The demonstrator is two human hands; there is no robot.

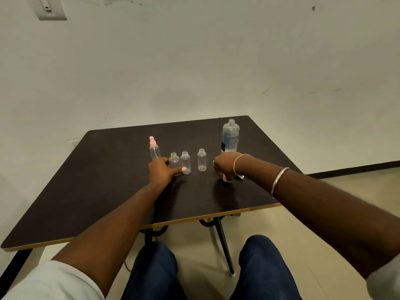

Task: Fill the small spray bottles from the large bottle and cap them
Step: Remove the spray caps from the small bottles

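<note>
Done: one small bottle (154, 150) capped, counter's far side.
Left: three open bottles (201, 160) look empty.
Left hand (162, 171): gripping open bottle (175, 162).
Right hand (225, 166): curled on pink cap (224, 177).

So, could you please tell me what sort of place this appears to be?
Probably a bare indoor room used as a makeshift workspace: a plain scuffed wall, a tiled floor, and one dark folding table holding small bottles.

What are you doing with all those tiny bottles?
A person sits at a dark table refilling spray bottles. The left hand holds one open small bottle; two more stand open beside it. One bottle already wears its pink sprayer. The right hand is closed around something pink, probably another sprayer. The big bottle stands uncapped behind it.
</note>
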